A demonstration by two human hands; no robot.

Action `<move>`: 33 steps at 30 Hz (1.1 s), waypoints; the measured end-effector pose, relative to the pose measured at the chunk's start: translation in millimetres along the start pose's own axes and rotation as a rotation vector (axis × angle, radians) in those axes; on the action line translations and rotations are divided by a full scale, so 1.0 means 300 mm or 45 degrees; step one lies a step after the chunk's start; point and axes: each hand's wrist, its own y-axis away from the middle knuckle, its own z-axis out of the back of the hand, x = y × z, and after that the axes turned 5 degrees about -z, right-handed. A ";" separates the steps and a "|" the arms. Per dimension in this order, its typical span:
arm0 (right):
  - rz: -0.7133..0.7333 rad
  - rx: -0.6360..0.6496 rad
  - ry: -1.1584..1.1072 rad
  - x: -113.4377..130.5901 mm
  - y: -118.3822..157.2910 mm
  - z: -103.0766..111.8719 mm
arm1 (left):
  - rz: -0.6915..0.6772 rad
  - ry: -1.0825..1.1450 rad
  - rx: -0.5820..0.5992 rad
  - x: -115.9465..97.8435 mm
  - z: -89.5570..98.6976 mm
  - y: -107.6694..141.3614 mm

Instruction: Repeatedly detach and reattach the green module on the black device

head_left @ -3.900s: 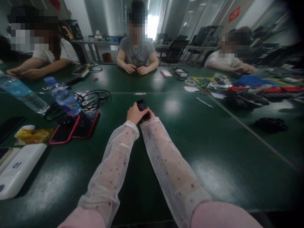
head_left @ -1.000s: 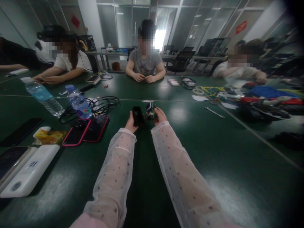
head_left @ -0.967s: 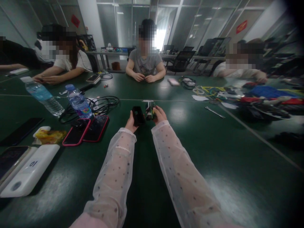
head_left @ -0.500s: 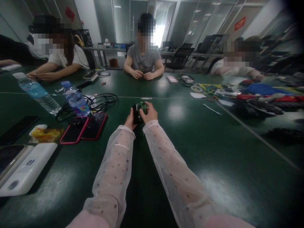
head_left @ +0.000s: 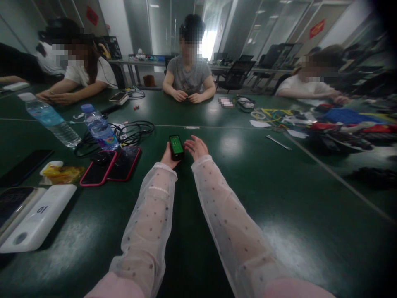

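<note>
A small black box-like device point(head_left: 177, 156) with a green circuit board point(head_left: 176, 144) on its upper face is at the middle of the table. My left hand point(head_left: 168, 158) grips the device from its left side. Just to the right, my right hand point(head_left: 197, 147) is apart from it, fingers spread and slightly bent, with nothing seen in them. Sheer white dotted sleeves cover both forearms.
Left of my hands lie two pink-edged phones point(head_left: 98, 169), coiled black cables point(head_left: 136, 131), two water bottles point(head_left: 99, 128) and a white power bank point(head_left: 40, 219). To the right are a wrench point(head_left: 278, 142) and a pile of cables and parts point(head_left: 341, 124). Several people sit around the table.
My right hand has let go of the green board and moved off to the right. The board, tilted before, now lies flat on the device, which my left hand has kept holding.
</note>
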 end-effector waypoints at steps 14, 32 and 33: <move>-0.368 0.129 -0.556 -0.009 0.000 0.124 | -0.019 -0.105 -0.010 -0.012 -0.010 0.015; -0.349 0.119 -0.532 -0.020 -0.007 0.131 | -0.065 -0.148 -0.010 -0.002 -0.012 0.013; -0.351 0.120 -0.530 -0.021 -0.008 0.131 | -0.081 -0.176 -0.020 -0.001 -0.010 0.008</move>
